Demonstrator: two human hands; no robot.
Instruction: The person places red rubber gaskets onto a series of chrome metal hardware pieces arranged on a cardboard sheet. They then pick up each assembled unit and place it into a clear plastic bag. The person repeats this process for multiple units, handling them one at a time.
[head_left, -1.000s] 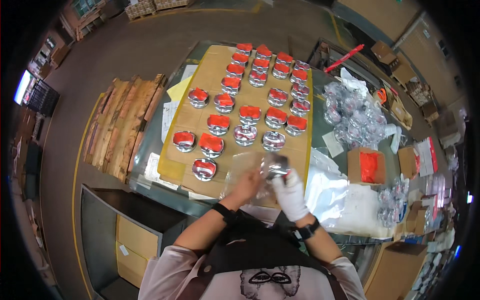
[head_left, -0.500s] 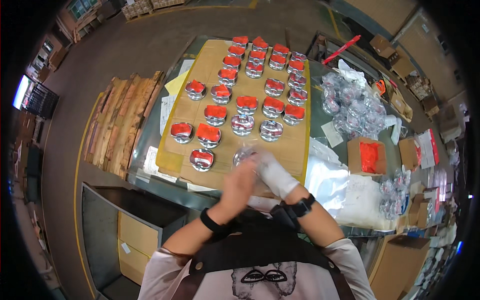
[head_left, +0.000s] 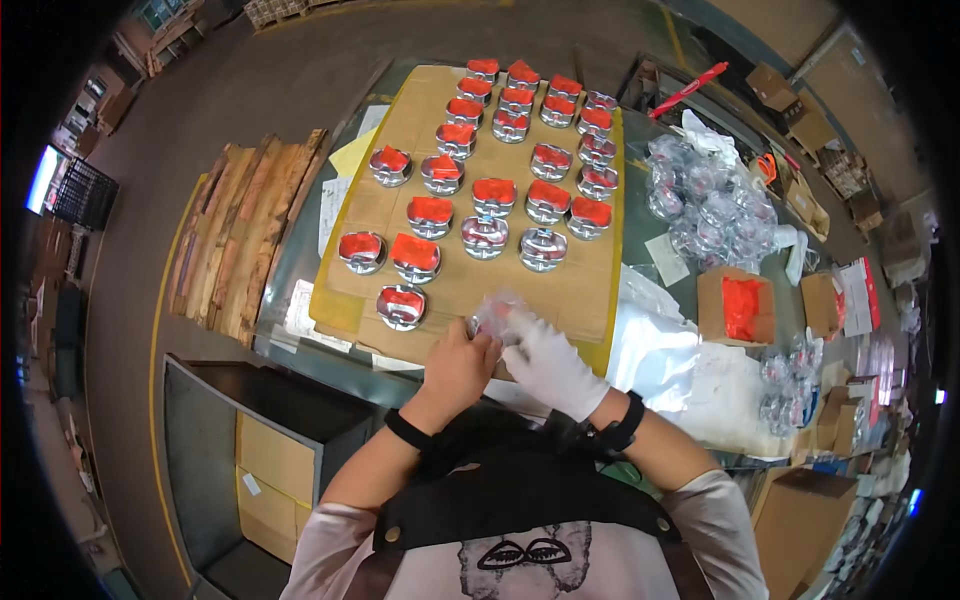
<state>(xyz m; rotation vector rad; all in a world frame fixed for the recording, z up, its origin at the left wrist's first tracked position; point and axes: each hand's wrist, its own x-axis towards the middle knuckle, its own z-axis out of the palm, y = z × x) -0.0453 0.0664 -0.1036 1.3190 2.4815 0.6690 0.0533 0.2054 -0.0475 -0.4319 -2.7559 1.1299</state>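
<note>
Between my hands, just above the near edge of the cardboard, is a crinkled clear plastic bag (head_left: 497,306) with something shiny and faintly red inside. My bare left hand (head_left: 460,368) pinches its near left side with curled fingers. On the other side my right hand (head_left: 555,370), in a white glove, closes its fingers on the same bag. Several short round silvery metal parts, shaped like pistons, stand beyond in loose rows; most have a red slip on top. The closest is a metal part (head_left: 402,308) left of the bag.
The cardboard sheet (head_left: 350,300) covers much of the table. At right lie a heap of plastic-bagged parts (head_left: 705,205), a small carton (head_left: 712,310) with red slips, and more bagged parts (head_left: 785,385). A wooden pallet (head_left: 235,240) and grey metal bin (head_left: 200,430) are at left.
My hands have drawn slightly apart around the bag, the gloved right one shifting right and lower. The bag now shows more openly between the fingers. The parts on the cardboard stay in place.
</note>
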